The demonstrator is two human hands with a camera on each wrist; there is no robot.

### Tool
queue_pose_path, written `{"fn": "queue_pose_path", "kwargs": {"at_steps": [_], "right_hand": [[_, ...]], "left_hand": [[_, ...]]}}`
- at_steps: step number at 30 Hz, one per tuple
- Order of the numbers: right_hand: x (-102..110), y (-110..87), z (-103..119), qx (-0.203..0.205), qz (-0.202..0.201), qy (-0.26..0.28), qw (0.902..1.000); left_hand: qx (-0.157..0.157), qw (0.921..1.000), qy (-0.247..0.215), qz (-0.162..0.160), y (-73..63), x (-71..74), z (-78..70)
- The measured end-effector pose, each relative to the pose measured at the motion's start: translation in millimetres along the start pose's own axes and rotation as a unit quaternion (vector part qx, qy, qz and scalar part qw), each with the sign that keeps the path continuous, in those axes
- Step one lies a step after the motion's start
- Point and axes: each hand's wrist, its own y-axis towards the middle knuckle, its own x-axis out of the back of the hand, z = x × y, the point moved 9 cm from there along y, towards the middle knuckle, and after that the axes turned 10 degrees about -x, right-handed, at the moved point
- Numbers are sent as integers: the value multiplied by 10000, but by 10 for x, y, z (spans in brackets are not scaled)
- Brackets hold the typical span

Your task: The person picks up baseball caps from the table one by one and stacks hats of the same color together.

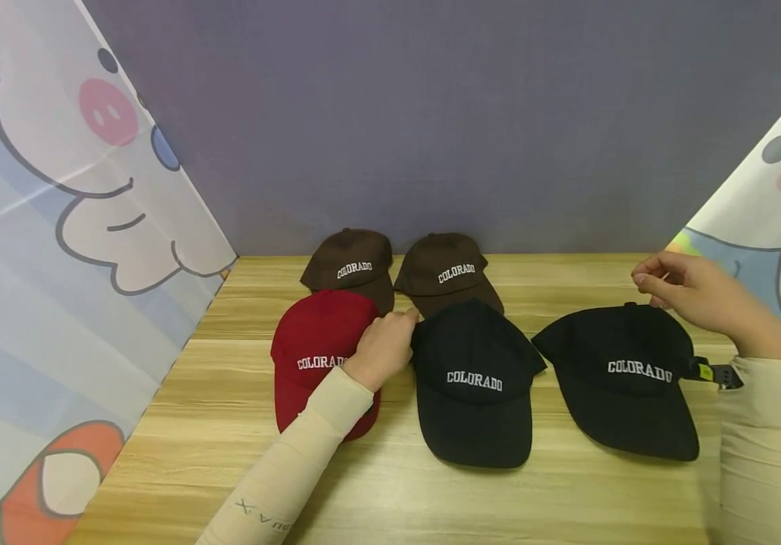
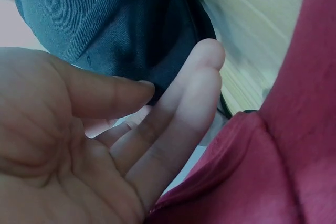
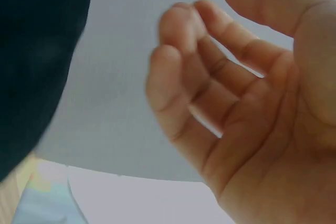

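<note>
My left hand [image 1: 385, 344] reaches over the red cap [image 1: 315, 333] to the left edge of the middle black cap [image 1: 475, 420]. In the left wrist view, the thumb and fingertips pinch a corner of that dark cap [image 2: 126, 24], with the red cap [image 2: 294, 156] right beside them. My right hand [image 1: 704, 291] is raised at the top of the right black cap [image 1: 625, 401]. Its fingers are loosely bent with nothing between them, as the right wrist view shows, and a dark cap edge [image 3: 37, 51] lies to their left. Both black caps and the red one carry white "COLORADO" lettering.
Two brown caps [image 1: 356, 253] [image 1: 441, 261] sit at the back of the wooden table [image 1: 213, 424], partly behind the front row. A grey wall [image 1: 431, 113] rises behind. Cartoon-printed sheets [image 1: 23, 227] stand at both sides. A small black device [image 1: 720, 375] shows by the right sleeve.
</note>
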Motion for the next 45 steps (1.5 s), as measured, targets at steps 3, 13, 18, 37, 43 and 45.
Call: {"fn": "queue_pose_path", "kwargs": {"at_steps": [3, 13, 18, 37, 43, 45], "right_hand": [[0, -3, -132, -11, 179, -205, 9996], [-156, 25, -410, -696, 1114, -595, 9896], [-250, 20, -504, -1040, 1614, -581, 9797], [-296, 104, -516, -804, 1597, -762, 9809], [-321, 64, -541, -922, 1667, -677, 9793], [-310, 54, -540, -966, 1673, -634, 9791]], "left_hand": [[43, 9999, -107, 78, -16, -16, -1], [-110, 9992, -393, 27, 18, -22, -39], [-127, 9972, -732, 87, 26, -34, -39], [-53, 9933, -1153, 96, 13, -26, -6], [-81, 9930, -1166, 160, 15, -49, -35], [-100, 9936, -1113, 178, 22, -49, -41]]}}
